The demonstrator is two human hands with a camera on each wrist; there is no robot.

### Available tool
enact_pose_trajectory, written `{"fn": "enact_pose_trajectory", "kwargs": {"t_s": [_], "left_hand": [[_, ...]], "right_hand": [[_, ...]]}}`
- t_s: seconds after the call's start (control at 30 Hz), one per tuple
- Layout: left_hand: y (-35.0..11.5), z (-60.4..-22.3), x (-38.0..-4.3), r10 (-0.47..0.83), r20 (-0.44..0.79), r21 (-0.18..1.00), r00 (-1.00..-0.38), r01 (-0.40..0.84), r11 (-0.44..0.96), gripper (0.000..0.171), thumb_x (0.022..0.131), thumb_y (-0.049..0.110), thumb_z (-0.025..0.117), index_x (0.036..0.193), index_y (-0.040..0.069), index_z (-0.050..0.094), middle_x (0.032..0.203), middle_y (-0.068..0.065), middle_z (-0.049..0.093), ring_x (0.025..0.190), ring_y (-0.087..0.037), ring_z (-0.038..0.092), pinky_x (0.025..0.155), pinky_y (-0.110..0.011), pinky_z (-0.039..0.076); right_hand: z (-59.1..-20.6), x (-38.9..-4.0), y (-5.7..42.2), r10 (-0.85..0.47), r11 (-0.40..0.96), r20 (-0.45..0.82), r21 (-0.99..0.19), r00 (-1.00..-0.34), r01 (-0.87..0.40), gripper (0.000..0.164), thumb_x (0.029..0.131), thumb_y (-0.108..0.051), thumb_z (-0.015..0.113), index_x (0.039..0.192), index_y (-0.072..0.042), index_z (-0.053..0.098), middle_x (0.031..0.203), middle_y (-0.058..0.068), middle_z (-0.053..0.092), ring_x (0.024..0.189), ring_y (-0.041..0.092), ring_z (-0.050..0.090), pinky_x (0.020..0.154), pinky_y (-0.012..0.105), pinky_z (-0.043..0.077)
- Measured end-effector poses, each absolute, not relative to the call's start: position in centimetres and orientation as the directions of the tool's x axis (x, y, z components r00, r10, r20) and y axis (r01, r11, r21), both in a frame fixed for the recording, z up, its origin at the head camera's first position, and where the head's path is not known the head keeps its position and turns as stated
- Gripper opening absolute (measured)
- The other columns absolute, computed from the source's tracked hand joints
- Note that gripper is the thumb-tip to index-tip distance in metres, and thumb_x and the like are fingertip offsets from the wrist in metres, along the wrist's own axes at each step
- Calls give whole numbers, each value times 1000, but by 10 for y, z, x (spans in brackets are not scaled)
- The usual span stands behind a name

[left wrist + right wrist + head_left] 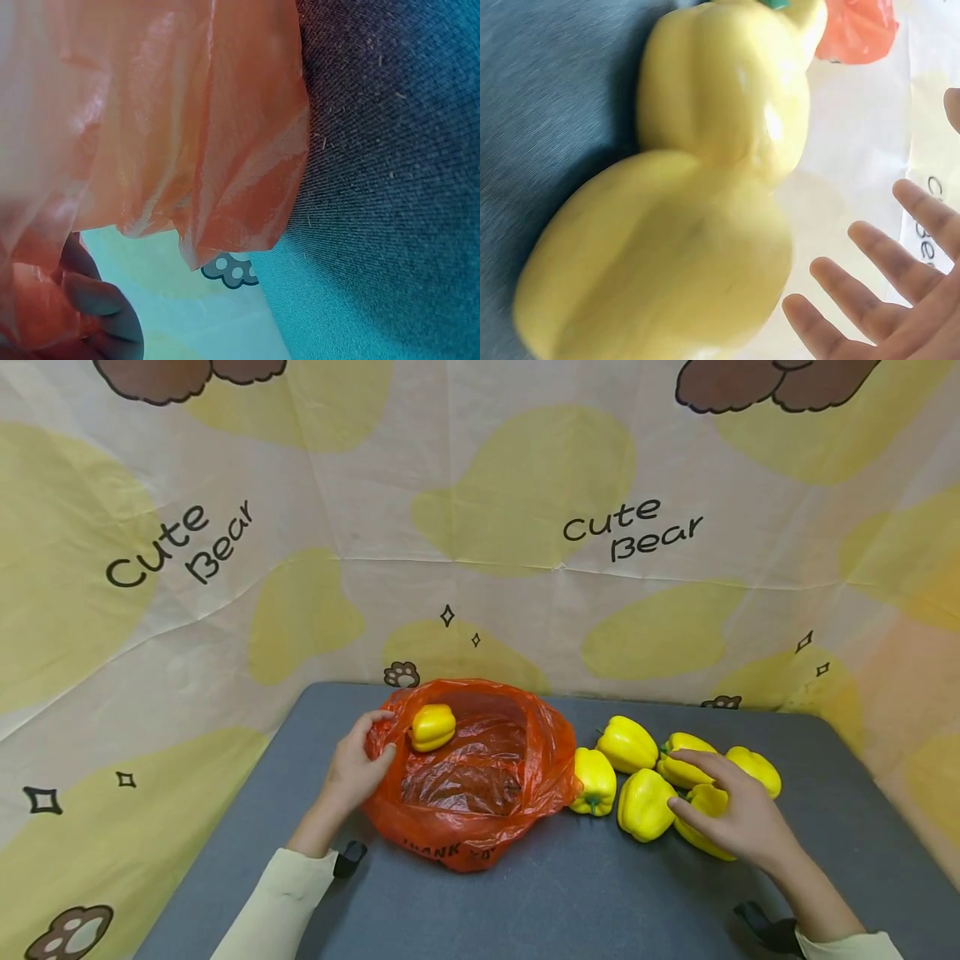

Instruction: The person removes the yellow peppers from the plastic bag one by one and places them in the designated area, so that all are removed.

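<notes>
An orange-red plastic bag [457,831] stands with its mouth spread wide, and one yellow bell pepper [432,727] lies inside near its left wall. My left hand [356,768] grips the bag's left rim; in the left wrist view its curled fingers [112,311] show against the film. To the right of the bag lies a group of several yellow bell peppers [646,805]. Over the right end of that group hovers my right hand [738,810], fingers spread, with nothing in its grasp. It partly covers the nearest pepper [697,837] in the head view.
Everything rests on a grey table [570,902]. A pale cloth backdrop [510,485] with yellow patches and "Cute Bear" lettering hangs behind the far edge. The leftmost loose pepper [595,782] sits right at the bag's side.
</notes>
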State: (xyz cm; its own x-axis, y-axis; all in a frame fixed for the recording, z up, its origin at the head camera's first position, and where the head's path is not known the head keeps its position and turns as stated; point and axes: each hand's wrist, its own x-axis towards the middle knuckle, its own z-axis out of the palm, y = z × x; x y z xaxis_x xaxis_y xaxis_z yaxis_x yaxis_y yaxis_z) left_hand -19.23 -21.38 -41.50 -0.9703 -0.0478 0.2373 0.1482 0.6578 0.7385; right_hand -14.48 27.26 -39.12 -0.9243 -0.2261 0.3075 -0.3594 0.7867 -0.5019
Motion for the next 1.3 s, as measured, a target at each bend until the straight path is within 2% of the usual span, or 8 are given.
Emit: {"fn": "enact_pose_trajectory", "kwargs": {"t_s": [0.33, 0.53, 0.67, 0.87, 1.07, 1.3], "left_hand": [[-215, -414, -192, -52, 242, 739, -969, 150, 657, 43, 90, 12, 62, 130, 19, 50, 125, -18, 61, 105, -31, 61, 85, -46, 51], [-215, -414, -193, -52, 250, 739, -967, 156, 655, 43, 89, 11, 62, 130, 18, 50, 125, -18, 61, 103, -31, 62, 82, -44, 51], [-215, -414, -193, -51, 250, 738, -967, 156, 657, 43, 89, 11, 62, 130, 18, 50, 124, -18, 61, 103, -30, 62, 82, -43, 51], [-213, -412, -193, -52, 244, 741, -968, 151, 654, 43, 89, 13, 62, 130, 20, 50, 126, -17, 61, 103, -30, 62, 83, -45, 51], [-213, -411, -194, -49, 246, 744, -968, 156, 649, 43, 90, 13, 61, 131, 19, 49, 128, -17, 59, 107, -32, 61, 85, -46, 51], [-212, -412, -195, -50, 256, 746, -965, 165, 645, 43, 90, 10, 61, 131, 17, 49, 132, -16, 57, 112, -32, 59, 88, -48, 50]], "right_hand": [[-387, -157, 251, -265, 734, 364, -524, -893, -432, 55, 79, -24, 78, 129, -12, 58, 130, 12, 59, 119, 35, 51, 83, 64, 45], [-381, -161, 238, -281, 701, 360, -557, -890, -446, 54, 80, -24, 77, 130, -16, 58, 131, 9, 57, 118, 32, 52, 86, 64, 45], [-378, -164, 228, -283, 683, 373, -568, -884, -458, 54, 80, -24, 78, 129, -17, 58, 132, 7, 57, 116, 30, 54, 84, 60, 47], [-375, -170, 211, -292, 639, 447, -567, -845, -521, 54, 77, -18, 79, 128, -19, 61, 128, 2, 60, 113, 22, 54, 82, 50, 47], [-368, -177, 191, -330, 578, 477, -580, -815, -574, 52, 78, -19, 77, 128, -19, 61, 128, 0, 60, 116, 23, 55, 85, 54, 48], [-358, -186, 162, -389, 518, 499, -577, -775, -631, 52, 78, -22, 78, 127, -20, 61, 128, 0, 60, 117, 22, 56, 85, 49, 50]]}}
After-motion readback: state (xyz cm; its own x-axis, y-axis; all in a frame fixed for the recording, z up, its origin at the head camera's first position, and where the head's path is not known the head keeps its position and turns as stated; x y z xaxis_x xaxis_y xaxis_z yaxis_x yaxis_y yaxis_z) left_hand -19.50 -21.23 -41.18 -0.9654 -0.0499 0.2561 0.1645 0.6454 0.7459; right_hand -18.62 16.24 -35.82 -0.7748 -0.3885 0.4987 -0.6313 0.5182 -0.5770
